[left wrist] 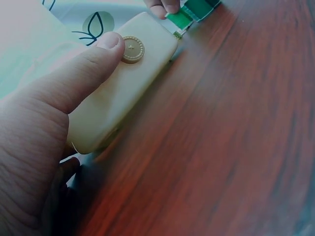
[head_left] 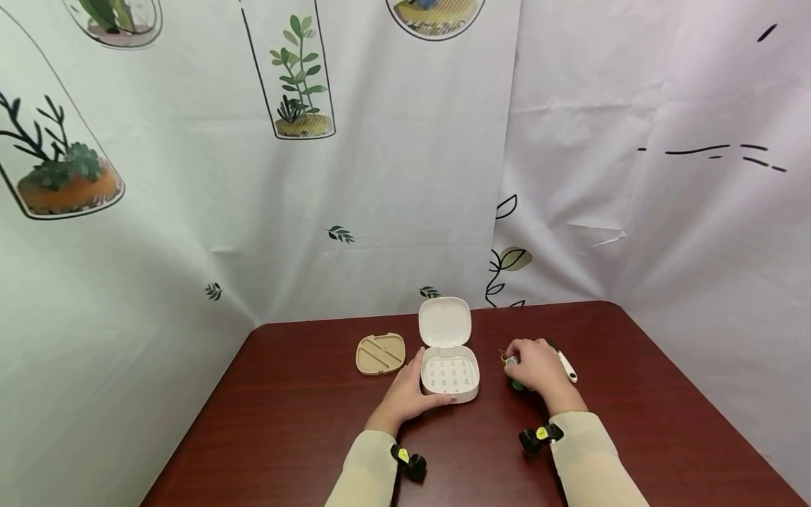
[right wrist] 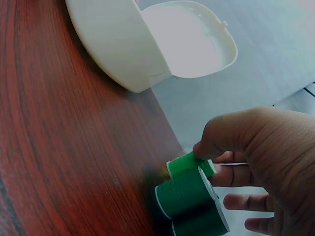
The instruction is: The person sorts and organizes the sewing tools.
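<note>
An open cream-white sewing box [head_left: 468,396] stands on the table with its lid [head_left: 445,322] raised; rows of small pegs show inside. My left hand [head_left: 408,394] grips the box at its left side and front, and its thumb touches the round button [left wrist: 133,49]. To the right of the box, my right hand [head_left: 538,367] pinches a light green thread spool [right wrist: 184,166] between thumb and finger. Two dark green thread spools [right wrist: 184,195] lie right against it, near the other fingers. In the head view, that hand mostly hides the spools.
A beige tray with diagonal dividers [head_left: 380,354] lies to the left of the box. Beyond the right hand is a white-handled tool [head_left: 568,367], partly hidden. Small gold-coloured wire-like items [head_left: 503,356] lie beside the right fingertips. A printed curtain [head_left: 405,176] hangs behind the table.
</note>
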A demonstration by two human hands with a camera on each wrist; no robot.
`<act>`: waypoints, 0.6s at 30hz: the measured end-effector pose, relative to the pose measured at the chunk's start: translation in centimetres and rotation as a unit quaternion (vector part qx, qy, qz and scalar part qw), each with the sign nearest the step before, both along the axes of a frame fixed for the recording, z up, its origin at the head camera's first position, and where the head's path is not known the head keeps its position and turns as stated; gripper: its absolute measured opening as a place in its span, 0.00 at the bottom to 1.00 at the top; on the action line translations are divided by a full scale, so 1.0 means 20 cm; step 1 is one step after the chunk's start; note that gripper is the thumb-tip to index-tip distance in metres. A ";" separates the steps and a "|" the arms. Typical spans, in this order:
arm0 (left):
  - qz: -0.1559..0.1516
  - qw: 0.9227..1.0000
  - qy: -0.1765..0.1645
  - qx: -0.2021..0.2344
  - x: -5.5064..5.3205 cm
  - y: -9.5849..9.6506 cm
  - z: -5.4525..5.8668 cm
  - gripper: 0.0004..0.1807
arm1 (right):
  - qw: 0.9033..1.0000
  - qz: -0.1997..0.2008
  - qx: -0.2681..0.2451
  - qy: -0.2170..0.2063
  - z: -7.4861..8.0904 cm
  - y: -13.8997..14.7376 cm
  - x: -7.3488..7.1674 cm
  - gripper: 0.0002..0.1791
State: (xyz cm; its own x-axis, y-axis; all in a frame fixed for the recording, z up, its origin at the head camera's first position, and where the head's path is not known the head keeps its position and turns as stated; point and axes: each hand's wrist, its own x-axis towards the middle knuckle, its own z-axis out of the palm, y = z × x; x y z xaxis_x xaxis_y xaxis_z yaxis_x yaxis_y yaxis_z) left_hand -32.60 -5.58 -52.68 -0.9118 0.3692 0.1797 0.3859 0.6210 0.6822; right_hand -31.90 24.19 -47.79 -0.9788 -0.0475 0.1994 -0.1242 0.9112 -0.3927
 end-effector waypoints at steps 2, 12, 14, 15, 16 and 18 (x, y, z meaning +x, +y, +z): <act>0.000 1.000 0.000 -0.006 0.00 0.00 0.00 0.68 | 1.000 -0.001 -0.003 0.013 0.00 0.00 0.00 0.07; 0.005 1.000 -0.020 -0.012 0.01 0.00 0.00 0.67 | 0.995 0.021 -0.075 0.068 0.00 -0.04 -0.03 0.12; 0.004 1.000 -0.015 -0.011 0.01 0.00 0.00 0.67 | 0.994 0.017 -0.077 0.082 0.00 -0.06 -0.03 0.13; 0.003 1.000 -0.011 -0.010 0.01 0.00 0.00 0.67 | 0.993 0.016 -0.078 0.086 0.00 -0.07 -0.03 0.12; 0.003 1.000 -0.009 -0.011 0.01 0.00 0.00 0.67 | 0.993 0.013 -0.079 0.089 0.00 -0.08 -0.04 0.12; 0.004 1.000 -0.006 -0.013 0.01 0.00 0.00 0.67 | 0.992 0.014 -0.080 0.093 0.01 -0.11 -0.04 0.11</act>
State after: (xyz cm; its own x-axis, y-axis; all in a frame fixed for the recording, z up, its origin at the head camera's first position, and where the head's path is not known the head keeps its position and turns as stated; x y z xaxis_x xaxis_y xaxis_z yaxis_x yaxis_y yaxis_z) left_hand -32.47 -5.52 -52.75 -0.9167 0.3669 0.1583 0.3725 0.6415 0.6706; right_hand -32.72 21.98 -47.59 -0.9231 -0.0267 0.3837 -0.2321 0.8342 -0.5002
